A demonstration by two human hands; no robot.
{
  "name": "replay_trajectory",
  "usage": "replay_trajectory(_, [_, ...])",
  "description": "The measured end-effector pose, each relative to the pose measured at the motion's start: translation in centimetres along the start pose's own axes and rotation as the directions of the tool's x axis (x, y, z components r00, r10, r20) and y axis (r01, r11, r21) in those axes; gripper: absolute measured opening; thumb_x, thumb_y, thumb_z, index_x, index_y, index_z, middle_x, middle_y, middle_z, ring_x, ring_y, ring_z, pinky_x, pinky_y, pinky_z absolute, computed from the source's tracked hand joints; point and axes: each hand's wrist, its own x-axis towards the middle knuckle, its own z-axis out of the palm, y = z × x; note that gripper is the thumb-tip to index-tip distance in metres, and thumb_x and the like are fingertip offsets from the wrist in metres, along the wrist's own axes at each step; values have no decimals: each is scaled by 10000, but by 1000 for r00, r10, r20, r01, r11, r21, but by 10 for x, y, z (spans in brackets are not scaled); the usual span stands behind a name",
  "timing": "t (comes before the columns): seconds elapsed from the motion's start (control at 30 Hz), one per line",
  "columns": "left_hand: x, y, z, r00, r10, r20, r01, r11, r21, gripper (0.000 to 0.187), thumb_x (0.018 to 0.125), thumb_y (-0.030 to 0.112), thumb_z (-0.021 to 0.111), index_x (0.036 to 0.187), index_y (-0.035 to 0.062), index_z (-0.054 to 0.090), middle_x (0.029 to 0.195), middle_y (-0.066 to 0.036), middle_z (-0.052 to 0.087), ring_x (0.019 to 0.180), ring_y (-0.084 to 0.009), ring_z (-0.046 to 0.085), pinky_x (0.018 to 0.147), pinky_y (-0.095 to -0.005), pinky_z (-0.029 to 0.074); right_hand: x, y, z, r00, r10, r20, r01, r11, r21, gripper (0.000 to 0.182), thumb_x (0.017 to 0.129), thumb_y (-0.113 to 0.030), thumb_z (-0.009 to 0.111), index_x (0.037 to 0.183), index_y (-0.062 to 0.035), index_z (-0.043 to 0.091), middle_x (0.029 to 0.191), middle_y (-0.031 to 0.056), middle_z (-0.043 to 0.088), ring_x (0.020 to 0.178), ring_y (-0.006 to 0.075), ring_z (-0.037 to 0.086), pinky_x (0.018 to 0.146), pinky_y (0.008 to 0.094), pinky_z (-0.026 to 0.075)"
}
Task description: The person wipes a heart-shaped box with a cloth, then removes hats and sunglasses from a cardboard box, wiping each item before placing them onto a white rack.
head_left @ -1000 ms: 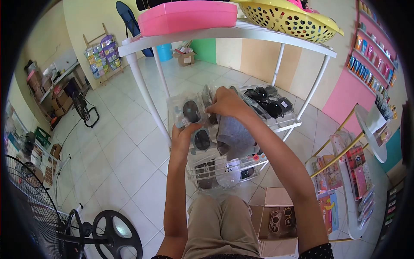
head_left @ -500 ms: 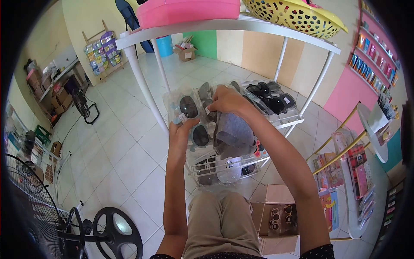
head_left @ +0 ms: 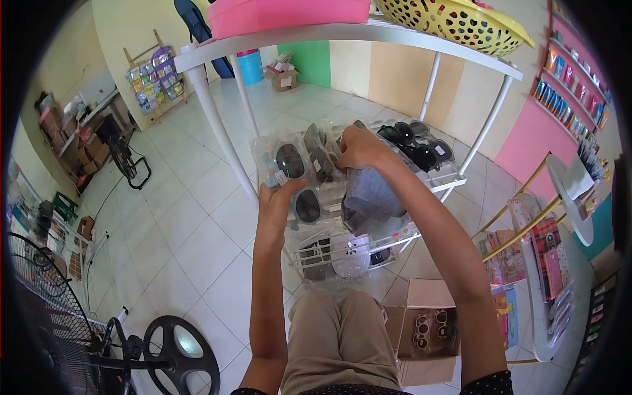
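Note:
My left hand point(head_left: 276, 205) is closed on the near-left edge of a clear plastic pack with dark sunglasses point(head_left: 289, 160). A second pair of dark sunglasses point(head_left: 307, 205) lies just right of that hand. My right hand point(head_left: 361, 150) is bent over the rack's middle, fingers closed at a plastic-wrapped bundle; what they pinch is hidden. Grey cloth point(head_left: 375, 194) in clear plastic hangs beneath its wrist. Between the hands lie more wrapped sunglasses point(head_left: 322, 164). Black sunglasses point(head_left: 421, 155) rest on the rack's right side.
The white rack point(head_left: 342, 33) carries a pink tub point(head_left: 289, 20) and a yellow basket point(head_left: 454, 26) on top. Below right is an open cardboard box point(head_left: 428, 372) with glasses. A fan base point(head_left: 181, 355) stands at lower left, a round-topped side table point(head_left: 569, 197) at right.
My right hand has moved slightly right, and the grey cloth bundle has shifted right with it, uncovering more of the wrapped sunglasses between my hands. My left hand has hardly moved.

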Motion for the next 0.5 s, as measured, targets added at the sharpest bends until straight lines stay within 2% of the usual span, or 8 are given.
replay_trajectory(0.1, [3,-4,-5,999,16,49,-15,1000,-4,261,680,123,555,909,-3,549,878,-61,560,832,-150,495,772,-263,355,-7,-1,-6,999,-19,27,19,999,30,539,562,-236,692,994,26,507,1021,230,522,965,337,508,818,370,416])
replay_trajectory(0.2, [2,-4,-2,999,25,38,-24,1000,-7,257,683,125,553,906,-4,548,884,-63,560,804,-146,498,755,-256,360,-10,2,-3,999,-38,-5,38,999,-21,513,575,-247,686,966,39,517,1008,231,528,964,341,507,812,370,419])
replay_trajectory(0.3, [2,-3,-3,998,-3,66,2,1000,4,277,683,116,552,930,-8,536,891,-64,560,793,-146,507,748,-253,371,-19,-4,-5,997,-34,-74,32,999,-29,474,592,-274,685,921,31,532,959,227,545,951,337,513,803,374,419])
replay_trajectory(0.37, [-1,-1,-2,998,15,55,-14,1000,-18,286,688,101,548,950,-11,527,888,-65,561,797,-147,511,747,-252,376,-32,-16,-12,966,76,-246,-45,991,128,400,616,-288,677,834,23,550,874,210,566,909,327,529,755,385,428])
replay_trajectory(0.4, [-4,0,-2,999,31,44,-30,999,-40,297,692,87,544,970,-14,517,885,-66,561,801,-149,514,747,-251,381,-36,-17,-12,967,76,-242,-45,991,129,400,616,-288,677,834,23,550,874,210,566,909,327,529,755,385,428])
replay_trajectory(0.47, [-17,6,-1,999,43,25,-41,998,-52,312,705,73,543,1001,-15,503,894,-68,560,818,-150,517,756,-253,386,-44,-18,-11,967,-74,-243,96,992,79,339,643,-286,662,762,13,555,817,191,574,835,318,543,697,391,430])
replay_trajectory(0.5, [-24,6,-1,998,57,10,-56,996,-65,328,717,60,543,1031,-17,488,902,-71,559,836,-152,520,765,-256,391,-49,-17,-8,968,-70,-241,93,992,83,339,643,-286,662,762,13,555,817,191,574,835,318,543,697,391,430])
